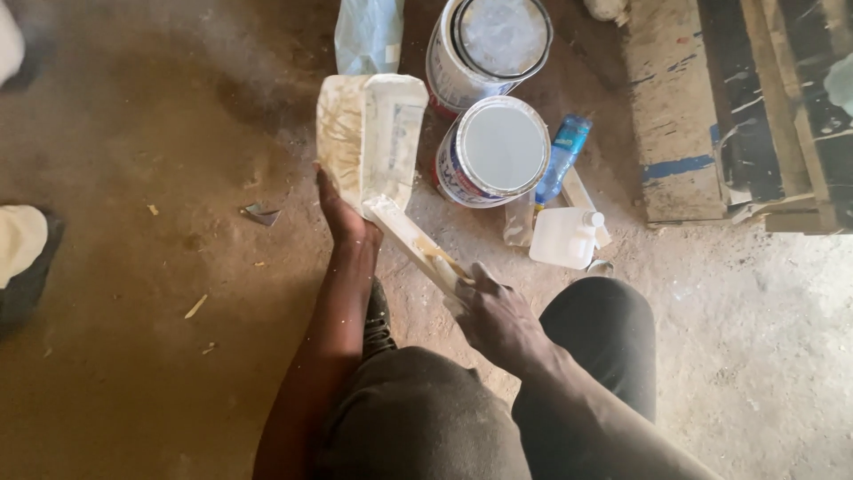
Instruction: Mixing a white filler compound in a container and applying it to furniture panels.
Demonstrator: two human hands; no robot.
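Head view: right hand (498,316) holds wooden strip (413,242) (angled up-left) toward tray (373,133).

A pale, rough-sawn wooden strip (413,242) smeared with matt filler is seen beside a stained white plastic tub (373,138), two glossy round metal paint tins (493,151), a translucent plastic jug (564,237), and a dusty, rough concrete floor (160,293).

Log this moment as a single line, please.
left hand: holds white tray | right hand: grips flat stick to tray | nearby: two paint cans, blue bottle
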